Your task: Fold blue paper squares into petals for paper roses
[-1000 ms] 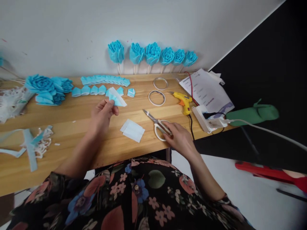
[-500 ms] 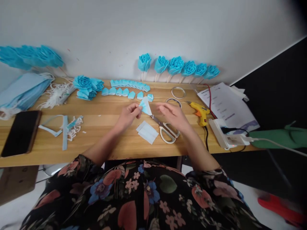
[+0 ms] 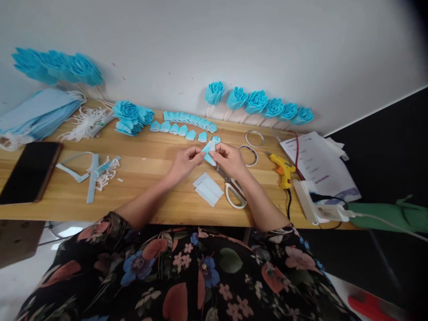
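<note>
My left hand (image 3: 185, 162) and my right hand (image 3: 229, 159) meet above the middle of the wooden table (image 3: 140, 196). Both pinch one small light-blue piece of material (image 3: 209, 152) between their fingertips. Just below the hands lie white-handled scissors (image 3: 235, 192) and a few flat pale-blue rectangles (image 3: 207, 189). Behind the hands runs a row of folded blue petals (image 3: 182, 129).
Blue flowers on sticks (image 3: 259, 103) lean on the wall. A yellow glue gun (image 3: 282, 168), a white power strip (image 3: 312, 207), papers (image 3: 314, 166) and two rings (image 3: 254, 138) lie right. A black phone (image 3: 30, 171), cut strips (image 3: 92, 171), a stack of blue masks (image 3: 35, 116) and loose flowers (image 3: 131, 117) lie left.
My right hand has left the scissors and come up to pinch the blue piece that my left hand held. The view has swung left, bringing the phone and masks into sight.
</note>
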A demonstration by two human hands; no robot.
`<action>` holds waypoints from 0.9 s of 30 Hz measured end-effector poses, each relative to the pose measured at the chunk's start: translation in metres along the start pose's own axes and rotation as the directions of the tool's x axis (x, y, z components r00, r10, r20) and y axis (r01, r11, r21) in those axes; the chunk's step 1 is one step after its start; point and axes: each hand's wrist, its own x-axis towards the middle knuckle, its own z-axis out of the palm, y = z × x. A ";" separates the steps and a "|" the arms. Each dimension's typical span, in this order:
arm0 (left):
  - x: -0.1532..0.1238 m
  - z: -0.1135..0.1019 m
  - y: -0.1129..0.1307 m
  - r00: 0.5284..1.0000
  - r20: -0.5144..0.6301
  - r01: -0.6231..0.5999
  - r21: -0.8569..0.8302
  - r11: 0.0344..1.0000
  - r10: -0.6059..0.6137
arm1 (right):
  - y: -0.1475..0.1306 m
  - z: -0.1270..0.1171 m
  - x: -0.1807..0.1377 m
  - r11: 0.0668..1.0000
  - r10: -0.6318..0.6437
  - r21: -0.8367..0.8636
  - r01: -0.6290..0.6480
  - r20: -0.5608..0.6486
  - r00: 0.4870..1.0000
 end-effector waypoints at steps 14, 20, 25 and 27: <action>0.001 -0.006 0.009 0.982 0.080 0.188 -0.280 0.941 -0.172 | -0.003 -0.015 -0.011 0.918 -0.312 -0.283 0.280 -0.076 0.947; 0.003 -0.007 0.009 0.974 0.095 0.227 -0.321 0.919 -0.207 | -0.007 -0.014 -0.012 0.774 -0.400 -0.499 0.390 0.092 0.912; 0.002 -0.006 0.008 0.978 0.097 0.205 -0.264 0.942 -0.185 | -0.002 -0.010 -0.011 0.776 -0.408 -0.480 0.410 0.114 0.906; 0.001 -0.006 0.007 0.983 0.085 0.179 -0.224 0.958 -0.164 | -0.001 -0.010 -0.011 0.794 -0.398 -0.451 0.408 0.122 0.909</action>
